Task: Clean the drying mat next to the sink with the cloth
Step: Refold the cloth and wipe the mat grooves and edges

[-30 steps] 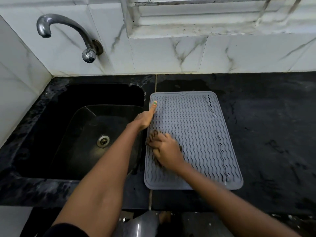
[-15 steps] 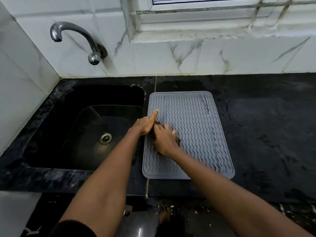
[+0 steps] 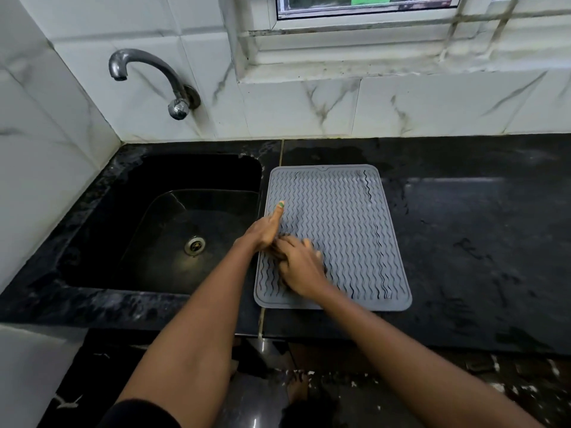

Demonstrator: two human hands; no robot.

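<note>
Both arms are extended fwd, forearms bare. Left hand [image 3: 265, 232] is held edge-on, thumb stretched out straight, painted nail up, other fingers curled under. Right hand [image 3: 301, 267] is laid palm-down just beside it, touching at the knuckles, fingers bent & blurred. A dark sleeve is seen at left upper arm.

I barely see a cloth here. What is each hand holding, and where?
The right hand presses a mostly hidden dark cloth under its palm; the left hand holds nothing, resting on the drying mat.
</note>
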